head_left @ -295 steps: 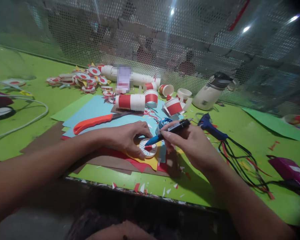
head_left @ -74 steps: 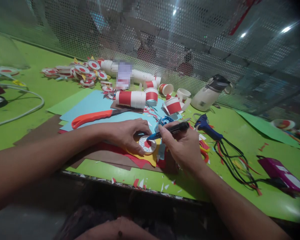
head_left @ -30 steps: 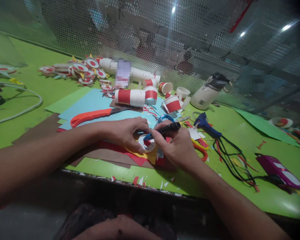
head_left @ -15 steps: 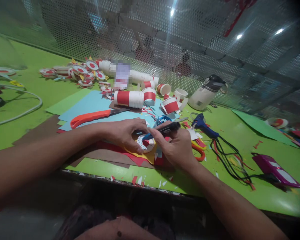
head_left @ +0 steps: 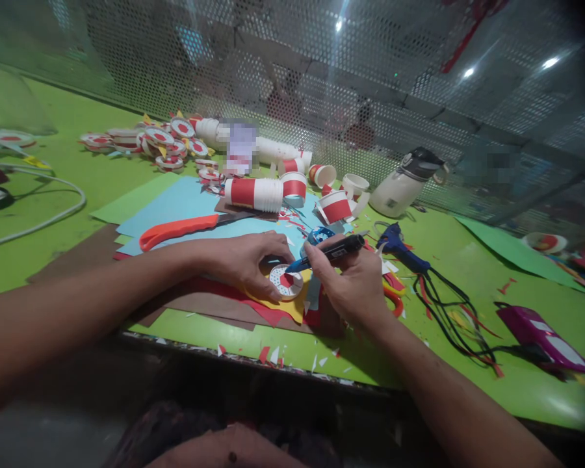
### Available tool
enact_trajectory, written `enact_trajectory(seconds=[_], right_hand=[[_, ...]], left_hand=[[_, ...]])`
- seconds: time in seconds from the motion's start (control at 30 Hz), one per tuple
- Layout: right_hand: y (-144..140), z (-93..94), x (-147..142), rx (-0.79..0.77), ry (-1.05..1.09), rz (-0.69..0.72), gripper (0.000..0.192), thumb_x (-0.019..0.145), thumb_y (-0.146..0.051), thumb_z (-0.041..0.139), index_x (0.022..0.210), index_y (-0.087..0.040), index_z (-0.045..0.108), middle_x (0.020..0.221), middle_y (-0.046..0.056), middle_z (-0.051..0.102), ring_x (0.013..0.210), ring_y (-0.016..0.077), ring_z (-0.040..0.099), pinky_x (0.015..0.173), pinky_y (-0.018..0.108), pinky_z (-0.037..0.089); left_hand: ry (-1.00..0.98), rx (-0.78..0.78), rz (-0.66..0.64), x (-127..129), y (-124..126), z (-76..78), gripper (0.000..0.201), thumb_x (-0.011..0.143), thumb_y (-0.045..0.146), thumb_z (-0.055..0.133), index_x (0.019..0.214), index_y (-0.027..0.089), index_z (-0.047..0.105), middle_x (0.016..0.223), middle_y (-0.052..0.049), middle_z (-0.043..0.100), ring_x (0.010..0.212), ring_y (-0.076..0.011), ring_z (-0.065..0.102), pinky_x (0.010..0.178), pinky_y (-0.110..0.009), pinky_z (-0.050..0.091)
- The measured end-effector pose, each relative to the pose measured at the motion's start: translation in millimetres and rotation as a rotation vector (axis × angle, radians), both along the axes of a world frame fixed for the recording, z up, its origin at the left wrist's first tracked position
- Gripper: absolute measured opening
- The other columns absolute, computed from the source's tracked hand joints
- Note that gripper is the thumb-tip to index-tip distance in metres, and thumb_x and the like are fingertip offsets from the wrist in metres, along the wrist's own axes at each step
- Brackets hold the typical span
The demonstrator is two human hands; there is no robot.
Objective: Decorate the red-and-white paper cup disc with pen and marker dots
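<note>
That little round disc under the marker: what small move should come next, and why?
Probably touch the marker tip down again on the disc. The right hand holds the blue tip at its upper rim, the left hand pins the disc on the yellow paper, and dots already mark its white ring.

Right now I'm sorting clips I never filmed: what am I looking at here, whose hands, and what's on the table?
No machine: a head-worn camera looks down at one person's bare hands. The left hand steadies a small round white-and-red disc lying on coloured paper. The right hand grips a black marker with its blue tip at the disc. On the green table lie red-and-white paper cups, an orange-handled cutter, a blue glue gun and a white bottle.
</note>
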State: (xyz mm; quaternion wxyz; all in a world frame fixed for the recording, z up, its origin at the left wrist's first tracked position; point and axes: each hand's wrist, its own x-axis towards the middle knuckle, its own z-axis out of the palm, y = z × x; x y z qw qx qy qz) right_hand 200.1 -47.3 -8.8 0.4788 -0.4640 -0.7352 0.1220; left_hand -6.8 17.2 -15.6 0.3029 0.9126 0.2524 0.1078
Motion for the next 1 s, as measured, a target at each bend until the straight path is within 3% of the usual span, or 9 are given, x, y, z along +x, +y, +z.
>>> enact_trajectory(seconds=[0.3,0.63,1.0], right_hand=[[0.3,-3.4,0.8,-0.018,0.009,0.013,0.025,0.087,-0.031,0.068,0.067,-0.017,0.066,0.055,-0.001,0.063,0.050,0.0122,0.057,0.052,0.025,0.045],[2.1,-4.9,1.9,-0.080,0.026,0.025,0.029,0.088,-0.034,0.068,0.064,-0.018,0.064,0.053,-0.003,0.059,0.048,0.0108,0.052,0.050,0.024,0.042],[0.2,-3.2,-0.1,-0.076,0.091,0.026,0.030,0.088,-0.034,0.069,0.063,-0.018,0.063,0.052,-0.004,0.058,0.048,0.0102,0.050,0.049,0.024,0.040]], left_hand=[[0.000,-0.012,0.007,0.4,-1.0,2.4,0.046,0.075,0.048,0.078,0.106,0.018,0.065,0.104,-0.004,0.055,0.095,-0.0205,0.053,0.084,-0.029,0.044],[0.002,0.036,-0.010,0.7,-1.2,1.5,0.042,0.077,0.047,0.077,0.103,0.017,0.065,0.099,-0.003,0.054,0.090,-0.0192,0.052,0.081,-0.029,0.043],[-0.007,0.029,-0.003,-0.2,0.2,-0.5,0.046,0.077,0.048,0.077,0.108,0.017,0.065,0.104,-0.005,0.055,0.098,-0.0223,0.054,0.086,-0.032,0.044]])
